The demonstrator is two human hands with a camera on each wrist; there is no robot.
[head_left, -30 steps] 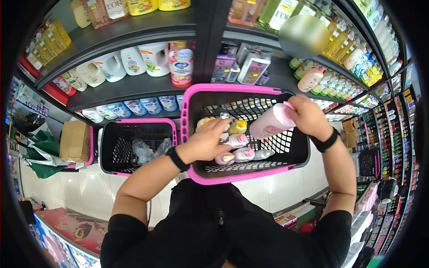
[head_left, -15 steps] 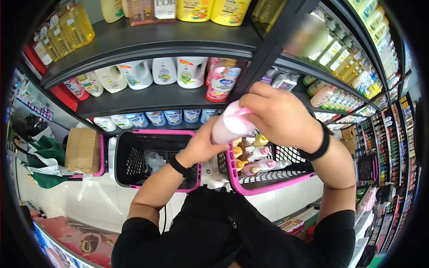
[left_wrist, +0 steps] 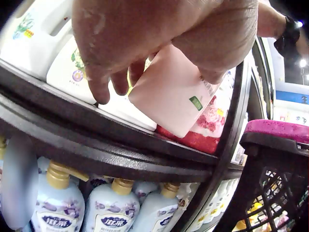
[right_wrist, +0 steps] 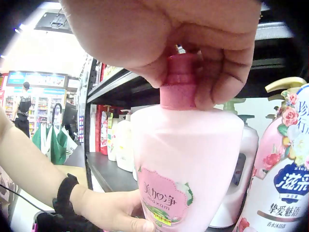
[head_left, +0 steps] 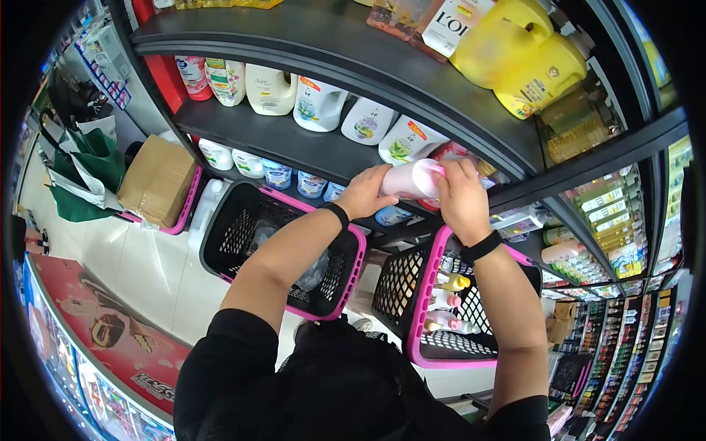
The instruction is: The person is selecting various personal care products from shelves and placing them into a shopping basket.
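Observation:
Both hands hold a pale pink pump bottle (head_left: 408, 178) tilted in front of the middle shelf. My right hand (head_left: 465, 200) grips its pink pump top (right_wrist: 181, 87) from above, fingers curled round the collar. At the lower end, my left hand (head_left: 365, 193) holds the bottle between thumb and fingers. In the left wrist view the bottle's base (left_wrist: 166, 96) overlaps a red flowered bottle (left_wrist: 207, 130) on the shelf. The right wrist view shows a pink flowered pump bottle (right_wrist: 285, 179) close to the right of the held one.
White jugs (head_left: 320, 103) line the shelf (head_left: 279, 140), with blue pump bottles (left_wrist: 113, 208) below. A pink-rimmed basket (head_left: 419, 323) holding several bottles stands at right. Another basket (head_left: 357, 272) with clear plastic is at left, beside a cardboard box (head_left: 158, 182). A dark upright (head_left: 588, 165) divides the shelves.
The pink bottle has come up out of the right basket and moved left to the shelf front. The left hand left the basket's bottles and took hold of its lower end. The view has turned left.

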